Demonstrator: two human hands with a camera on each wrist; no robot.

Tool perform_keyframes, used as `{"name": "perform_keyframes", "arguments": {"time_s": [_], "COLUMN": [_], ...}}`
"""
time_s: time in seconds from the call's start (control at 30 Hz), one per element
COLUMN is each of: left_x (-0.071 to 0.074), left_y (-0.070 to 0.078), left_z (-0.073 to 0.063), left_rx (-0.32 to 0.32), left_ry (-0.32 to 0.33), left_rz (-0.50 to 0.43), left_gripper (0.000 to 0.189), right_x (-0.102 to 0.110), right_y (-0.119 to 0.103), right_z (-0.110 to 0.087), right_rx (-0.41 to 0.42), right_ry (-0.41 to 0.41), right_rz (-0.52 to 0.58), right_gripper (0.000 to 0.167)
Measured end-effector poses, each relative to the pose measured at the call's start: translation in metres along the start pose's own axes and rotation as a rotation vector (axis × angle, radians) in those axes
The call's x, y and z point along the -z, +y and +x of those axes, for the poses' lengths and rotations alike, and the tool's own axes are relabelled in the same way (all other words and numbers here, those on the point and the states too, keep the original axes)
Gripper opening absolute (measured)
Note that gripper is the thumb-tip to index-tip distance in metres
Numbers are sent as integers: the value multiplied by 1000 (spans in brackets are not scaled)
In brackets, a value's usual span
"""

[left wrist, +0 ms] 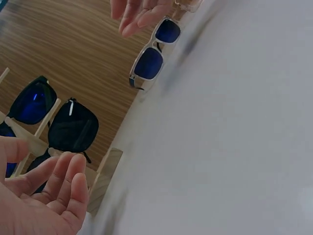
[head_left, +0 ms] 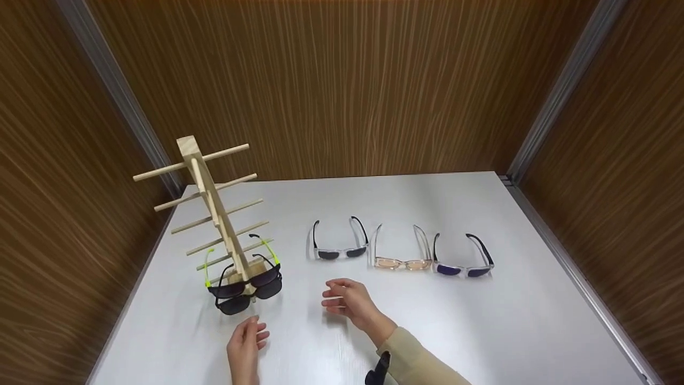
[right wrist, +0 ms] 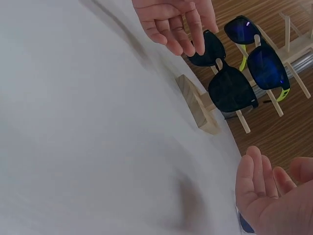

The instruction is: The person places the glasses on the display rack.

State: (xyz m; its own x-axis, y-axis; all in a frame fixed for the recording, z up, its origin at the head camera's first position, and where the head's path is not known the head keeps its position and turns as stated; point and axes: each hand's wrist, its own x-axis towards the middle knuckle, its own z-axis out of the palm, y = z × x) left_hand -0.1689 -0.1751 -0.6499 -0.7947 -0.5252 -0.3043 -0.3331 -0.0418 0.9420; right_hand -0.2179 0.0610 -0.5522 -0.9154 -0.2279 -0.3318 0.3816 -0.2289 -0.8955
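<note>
My left hand is in front of the wooden rack, its fingers loosely bent with nothing in them. Two pairs of sunglasses hang low on the rack: black sunglasses on the lowest pegs, and sunglasses with yellow-green temples just above. Over the table to the right, my right hand is relaxed and holds nothing. Nearest to it lie clear-framed sunglasses with dark lenses, temples unfolded and pointing to the back.
Glasses with orange-tinted lenses and clear-framed sunglasses with blue lenses continue the row to the right on the white table. Bare pegs stick out from the rack's upper part. Wood-grain panels enclose the back and sides.
</note>
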Motion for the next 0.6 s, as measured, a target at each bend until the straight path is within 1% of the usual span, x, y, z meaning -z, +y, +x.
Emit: {"name": "perform_keyframes", "arguments": {"time_s": [0.07, 0.1, 0.27, 0.3, 0.33, 0.47, 0.6], "left_x": [-4, -5, -10, -11, -12, -19, -28], "left_y": [4, 10, 42, 48, 52, 59, 58], "left_z": [-8, -14, -46, -50, -53, -57, -56], "left_rx": [17, 29, 49, 65, 64, 88, 62], "left_ry": [-28, -38, -111, -124, -144, -180, -205], "left_rz": [-24, -37, -73, -69, -68, -39, -31], "left_gripper": [48, 45, 40, 39, 40, 38, 35], "right_x": [7, 10, 21, 23, 26, 36, 45], "right_y": [6, 8, 10, 10, 11, 12, 14], "right_z": [5, 6, 6, 6, 6, 5, 4], "right_rx": [-3, -5, -13, -15, -18, -29, -41], "right_ry": [14, 20, 42, 44, 48, 66, 84], "right_rz": [3, 6, 14, 17, 21, 48, 79], "right_gripper": [30, 31, 38, 39, 40, 40, 39]}}
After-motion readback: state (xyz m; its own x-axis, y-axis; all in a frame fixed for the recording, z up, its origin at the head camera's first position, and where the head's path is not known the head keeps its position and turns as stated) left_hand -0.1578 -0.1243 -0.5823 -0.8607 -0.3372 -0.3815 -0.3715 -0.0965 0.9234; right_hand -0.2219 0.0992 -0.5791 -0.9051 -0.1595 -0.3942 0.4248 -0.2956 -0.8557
